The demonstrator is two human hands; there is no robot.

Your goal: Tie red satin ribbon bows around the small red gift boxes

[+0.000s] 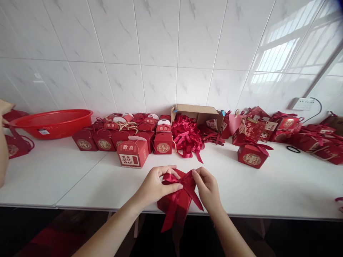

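A red gift box sits at the front edge of the table before me, with a red satin ribbon tied in a bow on top. My left hand has its thumb and fingers closed around the bow's left loop and knot. The thumb and index finger of my right hand pinch the right loop of the bow. The ribbon's tails hang down over the box, one past the table edge. Just beyond my left hand stands a red and white candy box with a handle.
Rows of red boxes line the wall beside a red basin. Loose ribbons spill from a cardboard box. A ribboned box stands right, near a black ring and a power strip. Another person's arm shows at far left.
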